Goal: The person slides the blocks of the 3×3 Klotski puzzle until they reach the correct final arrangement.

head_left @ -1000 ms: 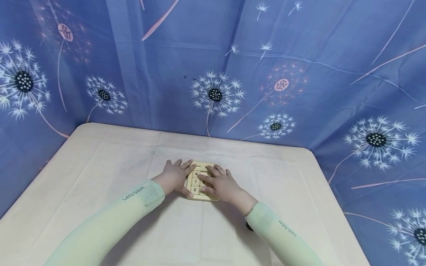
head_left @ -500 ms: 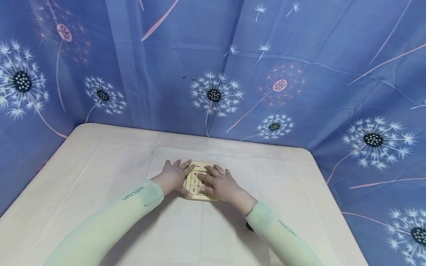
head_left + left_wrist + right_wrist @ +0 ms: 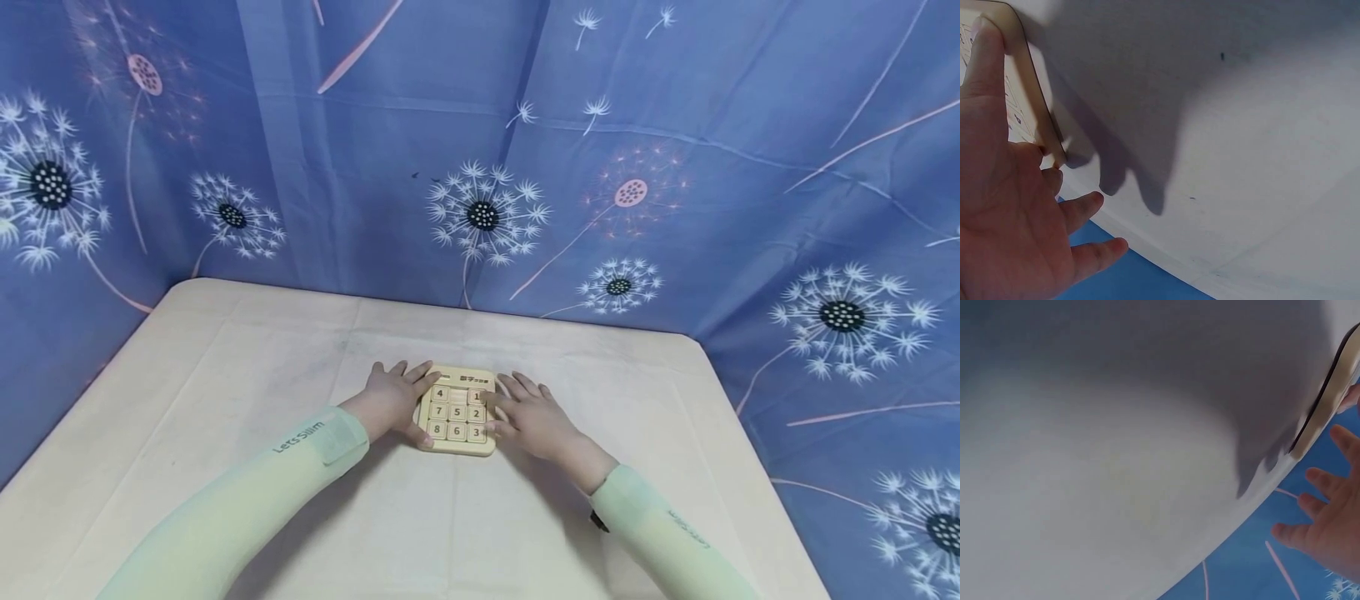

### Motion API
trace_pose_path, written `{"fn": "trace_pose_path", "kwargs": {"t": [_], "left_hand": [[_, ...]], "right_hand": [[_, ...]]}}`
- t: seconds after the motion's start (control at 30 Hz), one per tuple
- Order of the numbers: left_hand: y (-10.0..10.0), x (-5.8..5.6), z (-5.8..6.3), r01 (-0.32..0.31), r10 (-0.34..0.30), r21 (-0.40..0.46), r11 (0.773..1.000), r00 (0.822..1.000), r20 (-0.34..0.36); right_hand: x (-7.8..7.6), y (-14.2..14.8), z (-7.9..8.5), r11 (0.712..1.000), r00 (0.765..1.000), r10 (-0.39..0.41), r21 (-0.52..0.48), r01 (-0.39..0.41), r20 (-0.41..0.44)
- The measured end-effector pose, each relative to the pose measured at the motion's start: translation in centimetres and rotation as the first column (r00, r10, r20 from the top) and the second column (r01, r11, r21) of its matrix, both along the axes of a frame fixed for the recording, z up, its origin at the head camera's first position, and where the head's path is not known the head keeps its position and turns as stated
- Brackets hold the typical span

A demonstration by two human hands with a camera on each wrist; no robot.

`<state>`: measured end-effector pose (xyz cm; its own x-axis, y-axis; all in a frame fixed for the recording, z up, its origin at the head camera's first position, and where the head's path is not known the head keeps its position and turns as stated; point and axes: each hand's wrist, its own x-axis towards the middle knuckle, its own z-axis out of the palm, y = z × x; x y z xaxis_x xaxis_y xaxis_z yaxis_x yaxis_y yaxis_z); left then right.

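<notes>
A pale yellow sliding number puzzle (image 3: 454, 446) lies flat on the table in the head view. Its tiles read 4, a gap, 1 on top, then 7, 5, 2, then 8, 6, 3. My left hand (image 3: 390, 402) rests along its left side, fingers spread, thumb on the lower left corner and index finger at the upper left. The left wrist view shows the left thumb (image 3: 986, 56) lying over the puzzle's face. My right hand (image 3: 536, 421) is at the right side, fingers stretched out, index fingertip by the 1 tile and thumb by the 3 tile.
A pale cloth covers the table (image 3: 247, 358), with creases and a few small marks. Blue curtains (image 3: 360, 192) printed with dandelions hang behind it and on both sides. Light green sleeves (image 3: 247, 492) cover both forearms.
My right hand has drawn back to the right, off the tiles, uncovering the middle and right columns and the printed top strip. The left hand has stayed in place.
</notes>
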<state>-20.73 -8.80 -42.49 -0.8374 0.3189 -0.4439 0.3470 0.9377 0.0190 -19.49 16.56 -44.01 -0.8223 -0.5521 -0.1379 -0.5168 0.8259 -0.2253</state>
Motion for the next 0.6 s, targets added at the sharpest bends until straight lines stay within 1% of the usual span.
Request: {"fn": "trace_pose_path", "kwargs": {"t": [0.2,0.6], "left_hand": [[0.02,0.06,0.11,-0.001,0.001,0.002,1.000,1.000,0.001],[0.02,-0.08,-0.21,-0.002,0.002,0.001,1.000,1.000,-0.003]], "right_hand": [[0.15,0.75,-0.26,1.000,1.000,0.006,0.002,-0.006,-0.012],[0.47,0.64,-0.44,1.000,1.000,0.003,0.010,-0.003,-0.019]]}}
